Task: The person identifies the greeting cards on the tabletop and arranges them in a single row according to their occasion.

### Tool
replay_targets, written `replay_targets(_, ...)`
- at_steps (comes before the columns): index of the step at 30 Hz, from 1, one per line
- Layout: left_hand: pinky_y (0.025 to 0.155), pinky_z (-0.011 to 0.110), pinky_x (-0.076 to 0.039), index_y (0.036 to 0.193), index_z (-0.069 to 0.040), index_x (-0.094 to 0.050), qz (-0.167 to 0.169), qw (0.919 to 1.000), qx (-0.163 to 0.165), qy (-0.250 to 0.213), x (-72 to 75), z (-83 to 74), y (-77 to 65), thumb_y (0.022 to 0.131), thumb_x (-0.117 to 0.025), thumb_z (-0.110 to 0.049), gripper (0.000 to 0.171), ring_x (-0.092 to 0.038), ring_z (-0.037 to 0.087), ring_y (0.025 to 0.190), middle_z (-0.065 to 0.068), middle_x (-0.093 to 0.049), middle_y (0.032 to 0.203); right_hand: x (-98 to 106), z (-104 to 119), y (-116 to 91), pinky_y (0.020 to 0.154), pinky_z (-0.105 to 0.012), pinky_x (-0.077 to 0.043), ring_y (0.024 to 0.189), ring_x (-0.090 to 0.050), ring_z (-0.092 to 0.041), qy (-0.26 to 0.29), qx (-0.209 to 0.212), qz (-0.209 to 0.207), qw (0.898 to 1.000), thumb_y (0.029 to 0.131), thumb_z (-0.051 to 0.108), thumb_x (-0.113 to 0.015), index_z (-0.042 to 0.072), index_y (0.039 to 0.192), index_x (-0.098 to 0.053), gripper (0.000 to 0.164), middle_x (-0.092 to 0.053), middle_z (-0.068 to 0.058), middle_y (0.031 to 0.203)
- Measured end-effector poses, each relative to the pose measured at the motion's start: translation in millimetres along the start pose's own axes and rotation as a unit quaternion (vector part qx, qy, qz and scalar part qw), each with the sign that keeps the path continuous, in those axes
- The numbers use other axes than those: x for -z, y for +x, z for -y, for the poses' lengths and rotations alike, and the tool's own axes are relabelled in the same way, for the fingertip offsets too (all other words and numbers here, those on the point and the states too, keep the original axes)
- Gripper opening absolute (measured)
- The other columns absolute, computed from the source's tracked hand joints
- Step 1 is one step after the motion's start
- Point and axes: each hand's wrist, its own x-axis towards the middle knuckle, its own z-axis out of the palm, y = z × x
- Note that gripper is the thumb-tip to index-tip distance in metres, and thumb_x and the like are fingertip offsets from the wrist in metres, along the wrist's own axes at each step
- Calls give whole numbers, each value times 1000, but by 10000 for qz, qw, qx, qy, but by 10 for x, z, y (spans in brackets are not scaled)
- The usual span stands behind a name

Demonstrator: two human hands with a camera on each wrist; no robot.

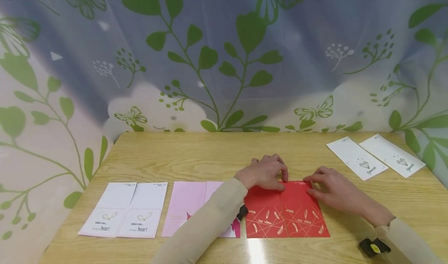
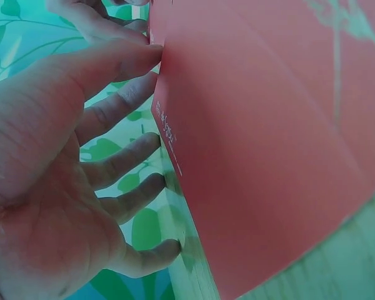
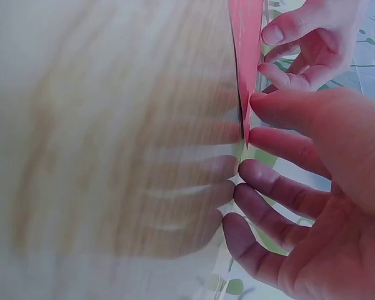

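Observation:
Two red cards [image 1: 305, 217] printed "best wishes" with gold feathers lie edge to edge on the table. My left hand [image 1: 264, 172] bends over the top edge of the left one, fingertips down near its upper right corner. At the upper right corner of the other, my right hand [image 1: 336, 190] touches the card with thumb and index finger. In the left wrist view, the left thumb and index meet the edge of a red card [image 2: 250, 144]; the other fingers are spread. The right wrist view shows a red corner [image 3: 245, 81] at the right thumb and index tips.
On the left lie two white cards [image 1: 140, 205] printed "take me... heart". Two pink cards [image 1: 185, 201] lie beside them, partly hidden by my left sleeve. Two white cards [image 1: 357, 158] with a diamond print lie at the back right. A patterned curtain [image 1: 224, 62] hangs behind the table.

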Motion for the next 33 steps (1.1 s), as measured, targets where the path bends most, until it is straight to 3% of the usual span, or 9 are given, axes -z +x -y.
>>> replay_targets(11, 108, 54, -36, 100, -34, -69, -37, 10000, 23, 26, -15, -14, -10, 93, -74, -38, 10, -45, 17, 134, -9, -49, 142, 10, -20, -10, 67, -26, -47, 80, -53, -2, 75, 174, -138, 9997, 84, 20, -82, 13, 108, -77, 26, -66, 8, 94)
replay_targets(17, 109, 54, -35, 102, -34, -68, -58, 10000, -24, -12, -18, -5, -16, 94, -73, -38, 10, -45, 18, 134, -8, -49, 144, 20, -26, -13, 69, -28, -50, 83, -60, -8, 114, 140, -110, 9998, 84, 20, -82, 15, 109, -76, 26, -66, 8, 94)
replay_targets(23, 112, 56, -35, 111, -33, -69, -87, 9993, -99, -350, 12, 50, -38, 97, -68, -37, 15, -49, 14, 130, -8, -52, 142, 49, -14, -13, 70, -29, -53, 85, -66, -13, 172, 121, -176, 9996, 86, 19, -81, 14, 110, -75, 25, -70, 7, 95)
replay_targets(28, 115, 60, -34, 127, -30, -66, -493, 9975, -118, -496, 63, 146, -100, 98, -66, -37, 30, -48, 16, 137, -4, -51, 148, 61, -27, -27, 85, -49, -58, 105, -69, -33, 35, 75, -297, 9995, 90, 21, -78, 7, 124, -70, 38, -73, -12, 116)
replay_targets(33, 118, 68, -26, 154, -36, -44, -1113, 9933, 207, 228, 122, 255, -179, 94, -64, -57, 66, -27, 28, 157, -1, -26, 170, 59, -85, -48, 96, -72, -46, 130, -51, -56, -659, 235, -816, 9942, 85, 26, -82, 5, 141, -57, 65, -53, -29, 147)
